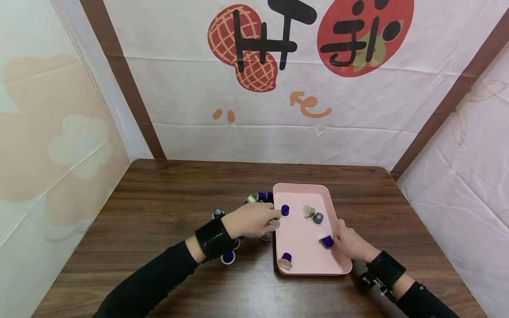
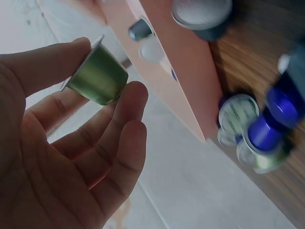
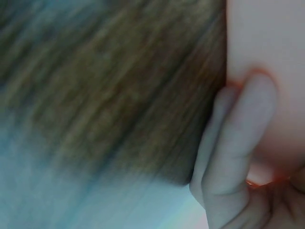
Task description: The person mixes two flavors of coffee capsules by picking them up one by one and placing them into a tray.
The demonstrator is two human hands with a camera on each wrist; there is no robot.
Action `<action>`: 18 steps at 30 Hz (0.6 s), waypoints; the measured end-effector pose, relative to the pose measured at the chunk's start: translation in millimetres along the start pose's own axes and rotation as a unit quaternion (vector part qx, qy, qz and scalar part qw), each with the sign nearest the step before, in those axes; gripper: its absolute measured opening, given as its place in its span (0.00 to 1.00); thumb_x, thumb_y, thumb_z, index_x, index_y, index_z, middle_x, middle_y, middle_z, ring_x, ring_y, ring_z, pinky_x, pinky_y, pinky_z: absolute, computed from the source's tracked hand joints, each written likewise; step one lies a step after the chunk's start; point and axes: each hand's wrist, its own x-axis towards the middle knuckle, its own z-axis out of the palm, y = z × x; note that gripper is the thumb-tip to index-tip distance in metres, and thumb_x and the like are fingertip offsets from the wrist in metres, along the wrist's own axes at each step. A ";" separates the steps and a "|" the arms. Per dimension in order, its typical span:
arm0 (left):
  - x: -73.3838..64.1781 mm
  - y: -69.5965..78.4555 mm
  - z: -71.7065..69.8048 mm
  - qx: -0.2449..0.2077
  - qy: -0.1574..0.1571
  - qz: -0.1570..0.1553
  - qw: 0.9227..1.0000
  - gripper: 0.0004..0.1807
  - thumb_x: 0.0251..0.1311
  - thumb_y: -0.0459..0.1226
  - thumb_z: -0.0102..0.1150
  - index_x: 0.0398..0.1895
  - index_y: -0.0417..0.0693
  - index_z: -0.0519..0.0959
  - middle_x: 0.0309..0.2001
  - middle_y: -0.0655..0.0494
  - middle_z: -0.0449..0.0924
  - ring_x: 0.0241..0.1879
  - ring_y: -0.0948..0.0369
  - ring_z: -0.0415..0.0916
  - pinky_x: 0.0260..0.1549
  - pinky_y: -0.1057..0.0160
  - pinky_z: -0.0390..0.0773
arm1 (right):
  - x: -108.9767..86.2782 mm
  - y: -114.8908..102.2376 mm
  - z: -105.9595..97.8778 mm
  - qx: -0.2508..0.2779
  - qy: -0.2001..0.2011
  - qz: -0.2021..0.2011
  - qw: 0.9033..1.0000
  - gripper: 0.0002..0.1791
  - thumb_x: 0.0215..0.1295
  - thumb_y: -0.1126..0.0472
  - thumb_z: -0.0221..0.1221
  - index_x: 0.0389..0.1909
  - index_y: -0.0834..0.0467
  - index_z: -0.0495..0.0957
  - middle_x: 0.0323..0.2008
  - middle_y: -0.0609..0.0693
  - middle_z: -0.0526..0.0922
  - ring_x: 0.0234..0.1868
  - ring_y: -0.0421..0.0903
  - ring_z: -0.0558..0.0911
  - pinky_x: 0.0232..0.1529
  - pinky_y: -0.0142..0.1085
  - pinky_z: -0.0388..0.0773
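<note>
My left hand [image 1: 254,219] pinches a green coffee capsule [image 2: 99,74] between thumb and fingers, at the left rim of the pink tray [image 1: 300,261]. The capsule's pale lid faces the thumb side in the left wrist view. On the tray's right side, my right hand [image 1: 351,242] grips the rim, its fingers [image 3: 238,143] bent against the outer wall. Several capsules lie in the tray: a blue capsule [image 1: 285,210] near the left wall, a pale green capsule [image 1: 308,211] beside a grey capsule [image 1: 317,218], another blue capsule [image 1: 327,241] by my right hand, and one more at the front left.
Loose capsules [image 1: 260,196] cluster on the wooden table [image 1: 191,181] off the tray's back left corner. More sit around my left wrist, including a blue capsule [image 1: 228,257] in front of it and a dark capsule [image 1: 218,213] behind. A printed cloth [image 1: 179,106] hangs behind the table.
</note>
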 end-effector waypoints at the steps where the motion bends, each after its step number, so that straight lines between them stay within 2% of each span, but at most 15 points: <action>1: 3.3 2.5 0.7 0.002 -0.006 0.003 1.000 0.05 0.62 0.41 0.58 0.38 0.53 0.76 0.31 0.61 0.71 0.30 0.66 0.67 0.29 0.67 0.70 | 0.2 0.1 -0.1 0.002 -0.003 0.001 1.000 0.12 0.64 0.71 0.48 0.44 0.69 0.57 0.22 0.53 0.69 0.27 0.45 0.73 0.27 0.37 0.69; 7: 20.1 13.6 6.4 -0.001 -0.041 0.005 0.999 0.07 0.63 0.42 0.57 0.43 0.53 0.76 0.33 0.61 0.72 0.30 0.66 0.67 0.29 0.69 0.70 | -0.2 0.3 -0.3 0.002 -0.003 0.001 1.000 0.12 0.64 0.71 0.48 0.43 0.68 0.56 0.21 0.52 0.68 0.26 0.46 0.73 0.27 0.38 0.69; 13: 33.8 20.4 14.3 0.012 -0.046 0.008 0.999 0.06 0.65 0.43 0.54 0.41 0.54 0.76 0.30 0.63 0.71 0.31 0.66 0.67 0.30 0.68 0.70 | -0.1 1.5 0.5 -0.003 0.002 -0.007 1.000 0.11 0.64 0.71 0.48 0.43 0.68 0.57 0.20 0.51 0.67 0.26 0.45 0.73 0.27 0.38 0.69; 18: 41.6 24.5 19.5 0.015 -0.043 0.015 0.999 0.05 0.65 0.43 0.54 0.37 0.53 0.75 0.26 0.64 0.67 0.29 0.66 0.66 0.27 0.69 0.67 | 1.1 2.3 0.8 0.005 0.003 -0.009 1.000 0.10 0.65 0.70 0.48 0.42 0.67 0.57 0.20 0.50 0.67 0.25 0.44 0.72 0.27 0.37 0.69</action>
